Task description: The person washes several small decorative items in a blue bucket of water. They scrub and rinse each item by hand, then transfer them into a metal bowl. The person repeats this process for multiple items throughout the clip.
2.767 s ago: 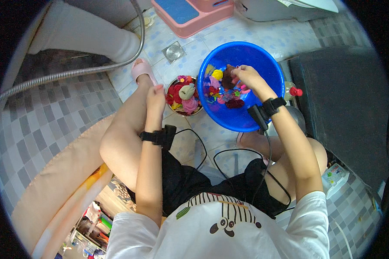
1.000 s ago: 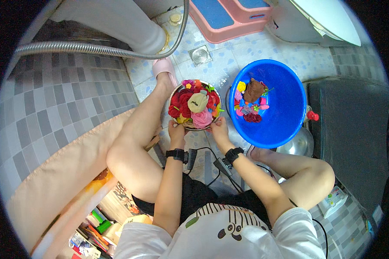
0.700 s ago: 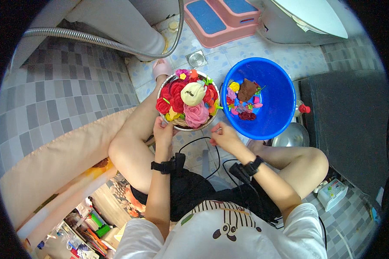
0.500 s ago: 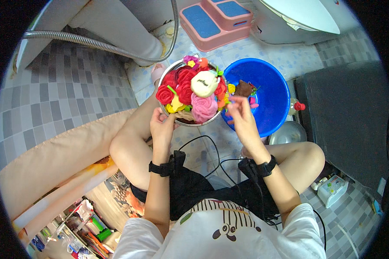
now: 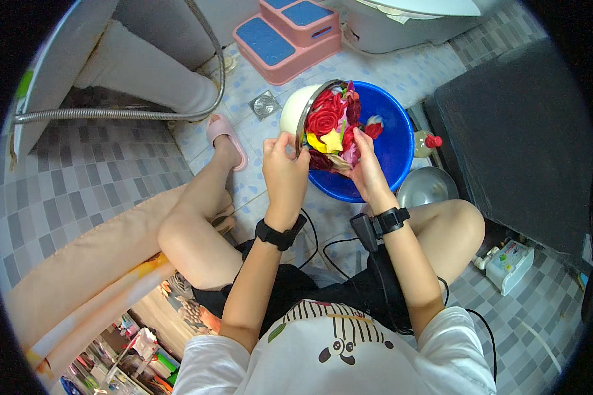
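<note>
A cream-coloured bowl (image 5: pixel 295 113) with a metal rim is tilted on its side, its mouth facing right over a blue basin (image 5: pixel 407 141). Heaped at that mouth are artificial flowers (image 5: pixel 323 122), mostly red roses with some pink and yellow pieces. My left hand (image 5: pixel 286 161) is closed on the bowl's near rim, thumb and fingers pinching it. Cupped against the right side of the heap, my right hand (image 5: pixel 367 168) has its fingers stretched out and touches the flowers. A red and white flower (image 5: pixel 374 126) shows past its fingertips; much of the basin's inside is hidden.
A metal bowl (image 5: pixel 427 187) sits right of the basin, beside a bottle with a red cap (image 5: pixel 425 143). Farther off stand a pink and blue step stool (image 5: pixel 286 41) and a floor drain (image 5: pixel 265 105). Black cables (image 5: pixel 316 243) hang between my legs.
The bowl has gone from nearly upright to tipped rightward over the basin, with my left hand still on its rim. My right hand has come against the flowers. The head view has shifted.
</note>
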Available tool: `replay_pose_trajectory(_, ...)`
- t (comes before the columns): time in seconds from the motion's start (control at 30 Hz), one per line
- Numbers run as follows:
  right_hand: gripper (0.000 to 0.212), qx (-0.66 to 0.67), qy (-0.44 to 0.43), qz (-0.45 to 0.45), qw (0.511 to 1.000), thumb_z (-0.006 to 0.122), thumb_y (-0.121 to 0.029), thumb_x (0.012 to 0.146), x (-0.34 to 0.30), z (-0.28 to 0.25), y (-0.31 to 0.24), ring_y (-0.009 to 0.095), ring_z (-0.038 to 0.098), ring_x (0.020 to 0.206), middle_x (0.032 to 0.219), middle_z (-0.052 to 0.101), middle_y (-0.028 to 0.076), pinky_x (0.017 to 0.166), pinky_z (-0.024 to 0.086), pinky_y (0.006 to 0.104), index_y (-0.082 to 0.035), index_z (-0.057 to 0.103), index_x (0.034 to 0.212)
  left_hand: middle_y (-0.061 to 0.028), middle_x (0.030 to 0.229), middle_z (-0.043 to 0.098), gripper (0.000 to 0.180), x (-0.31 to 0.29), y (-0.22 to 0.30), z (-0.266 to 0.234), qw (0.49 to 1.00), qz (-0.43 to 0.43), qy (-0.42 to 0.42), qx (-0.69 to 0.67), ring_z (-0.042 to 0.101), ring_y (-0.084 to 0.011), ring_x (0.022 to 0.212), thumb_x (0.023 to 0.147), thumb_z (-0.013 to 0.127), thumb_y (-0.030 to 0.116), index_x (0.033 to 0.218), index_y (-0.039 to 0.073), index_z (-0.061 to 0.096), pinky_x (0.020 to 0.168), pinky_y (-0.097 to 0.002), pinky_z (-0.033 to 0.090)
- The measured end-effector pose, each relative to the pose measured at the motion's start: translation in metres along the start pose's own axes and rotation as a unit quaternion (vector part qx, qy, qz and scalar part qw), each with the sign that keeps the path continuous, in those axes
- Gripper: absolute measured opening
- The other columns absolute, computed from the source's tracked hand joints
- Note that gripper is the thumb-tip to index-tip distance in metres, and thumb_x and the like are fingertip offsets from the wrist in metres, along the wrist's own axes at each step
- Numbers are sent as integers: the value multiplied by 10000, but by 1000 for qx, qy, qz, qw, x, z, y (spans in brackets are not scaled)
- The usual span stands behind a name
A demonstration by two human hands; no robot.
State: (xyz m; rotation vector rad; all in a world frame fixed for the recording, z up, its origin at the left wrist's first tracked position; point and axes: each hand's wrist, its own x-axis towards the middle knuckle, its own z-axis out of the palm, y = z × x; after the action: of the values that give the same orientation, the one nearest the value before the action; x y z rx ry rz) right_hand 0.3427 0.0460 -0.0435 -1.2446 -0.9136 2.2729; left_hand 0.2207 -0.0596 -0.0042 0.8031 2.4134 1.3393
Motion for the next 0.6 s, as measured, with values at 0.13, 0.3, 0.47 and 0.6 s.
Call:
replay_pose_trajectory(0.13,619,80,-18,62,995,436,-547,994,13,-36,7,310,557,1228,1427,477,127,889,516,531,-136,328,1443,-126,994,518,207,-2,-7,17,999,-9,-35,13,680,-237,735,816,744,59,929,8,578,648,-308,564)
replay_pose_trajectory(0.3,684,138,26,58,988,303,-588,1017,21,-64,6,372,456,1331,1495,421,160,1040,425,564,-79,332,1473,-124,1006,527,202,-13,-7,22,999,-34,-28,-3,649,-264,764,811,743,60,944,28,593,685,-349,543)
replay_pose_trajectory(0.47,788,-215,175,31,960,264,-655,989,33,-72,7,399,259,1440,1560,311,179,1170,195,502,-54,337,1494,-117,1024,538,176,-13,-5,24,1000,10,-1,23,648,-284,794,810,719,23,948,32,611,680,-362,536)
replay_pose_trajectory(0.6,763,-351,237,-108,899,294,-614,997,39,-66,0,413,100,1483,1574,224,259,1191,91,478,-40,335,1498,-118,1041,549,167,-1,-8,27,999,39,19,21,640,-297,789,806,697,-4,951,33,622,672,-371,527)
